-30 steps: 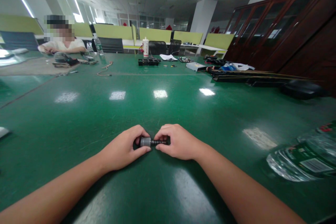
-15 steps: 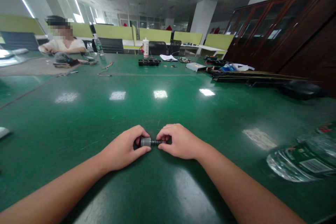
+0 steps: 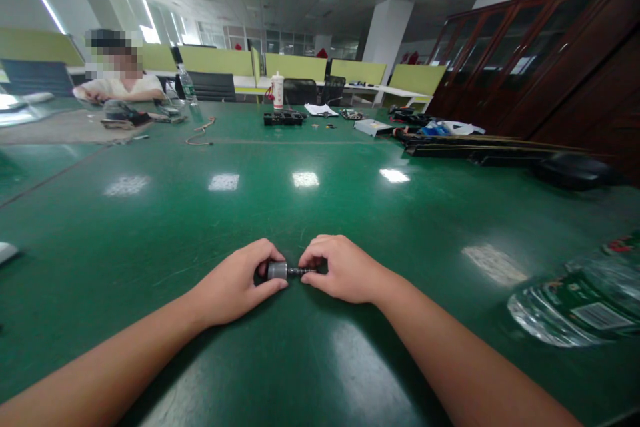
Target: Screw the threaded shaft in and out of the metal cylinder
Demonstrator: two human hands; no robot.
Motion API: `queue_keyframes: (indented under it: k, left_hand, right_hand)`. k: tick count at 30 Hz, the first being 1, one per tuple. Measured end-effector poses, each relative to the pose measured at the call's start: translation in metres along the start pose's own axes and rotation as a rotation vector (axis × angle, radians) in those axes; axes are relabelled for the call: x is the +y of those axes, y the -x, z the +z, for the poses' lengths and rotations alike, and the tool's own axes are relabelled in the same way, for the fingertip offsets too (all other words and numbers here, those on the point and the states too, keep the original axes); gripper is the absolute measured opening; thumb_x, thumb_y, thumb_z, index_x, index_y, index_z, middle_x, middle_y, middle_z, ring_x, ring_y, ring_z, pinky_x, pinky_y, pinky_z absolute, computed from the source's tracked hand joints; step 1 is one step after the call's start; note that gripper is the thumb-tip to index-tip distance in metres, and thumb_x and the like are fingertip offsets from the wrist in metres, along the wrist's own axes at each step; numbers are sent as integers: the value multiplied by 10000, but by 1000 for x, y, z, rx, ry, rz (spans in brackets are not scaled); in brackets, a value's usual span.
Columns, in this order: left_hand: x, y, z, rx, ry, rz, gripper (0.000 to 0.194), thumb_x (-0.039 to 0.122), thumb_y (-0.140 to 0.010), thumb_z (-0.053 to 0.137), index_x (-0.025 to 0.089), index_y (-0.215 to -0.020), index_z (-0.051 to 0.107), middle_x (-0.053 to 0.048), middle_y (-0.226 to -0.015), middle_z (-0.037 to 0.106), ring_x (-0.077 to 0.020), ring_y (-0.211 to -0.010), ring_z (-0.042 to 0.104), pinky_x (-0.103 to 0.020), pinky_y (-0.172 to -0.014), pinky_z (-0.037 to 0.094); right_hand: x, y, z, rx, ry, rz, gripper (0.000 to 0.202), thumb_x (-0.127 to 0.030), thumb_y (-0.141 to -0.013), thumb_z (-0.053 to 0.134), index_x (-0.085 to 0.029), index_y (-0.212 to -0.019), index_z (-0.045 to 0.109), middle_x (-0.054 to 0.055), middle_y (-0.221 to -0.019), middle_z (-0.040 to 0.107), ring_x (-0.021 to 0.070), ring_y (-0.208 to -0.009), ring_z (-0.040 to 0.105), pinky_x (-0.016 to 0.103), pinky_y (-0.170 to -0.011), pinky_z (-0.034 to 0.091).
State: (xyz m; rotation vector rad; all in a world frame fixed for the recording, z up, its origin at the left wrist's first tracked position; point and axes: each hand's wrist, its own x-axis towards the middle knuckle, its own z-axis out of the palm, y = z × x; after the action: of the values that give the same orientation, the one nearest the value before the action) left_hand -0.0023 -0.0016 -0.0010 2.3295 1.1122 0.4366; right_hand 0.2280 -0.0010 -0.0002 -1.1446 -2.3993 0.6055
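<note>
While I watch from the head camera, the left hand (image 3: 235, 288) is closed on the grey cylinder (image 3: 277, 271) of a small metal piece, fingers on the far side and thumb on the near side. The piece lies sideways between my two hands, low over the green table (image 3: 300, 213); I cannot tell whether it touches the surface. From the cylinder a dark ribbed shaft (image 3: 294, 272) runs to the right, and the right hand (image 3: 345, 270) pinches it between thumb and fingers, its far end partly hidden inside my grip. The two hands are apart, with a short stretch of shaft showing between the fingertips

Well out to my right, at the edge of view, I see a large clear bottle (image 3: 575, 310) with a green label. Farther across the tabletop are a thin cord (image 3: 200, 133), a black tray-like part (image 3: 283, 119) with a white cup (image 3: 277, 90) behind it, a silver box (image 3: 373, 127) and long dark strips (image 3: 490, 149). At the far left a person (image 3: 133, 88) in a white top sits at the table
</note>
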Motion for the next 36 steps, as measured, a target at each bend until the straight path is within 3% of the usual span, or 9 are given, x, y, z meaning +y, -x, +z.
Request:
queue_keyframes:
  k: [36]
  left_hand:
    - [0, 1, -3, 16, 1, 34, 169, 330, -863, 602, 197, -967, 594, -16, -858, 588, -170, -742, 548, -280, -669, 432]
  right_hand:
    - [11, 7, -15, -49, -6, 104, 112, -162, -736, 713, -181, -845, 736, 9, -766, 664, 121, -691, 586, 231, -643, 425]
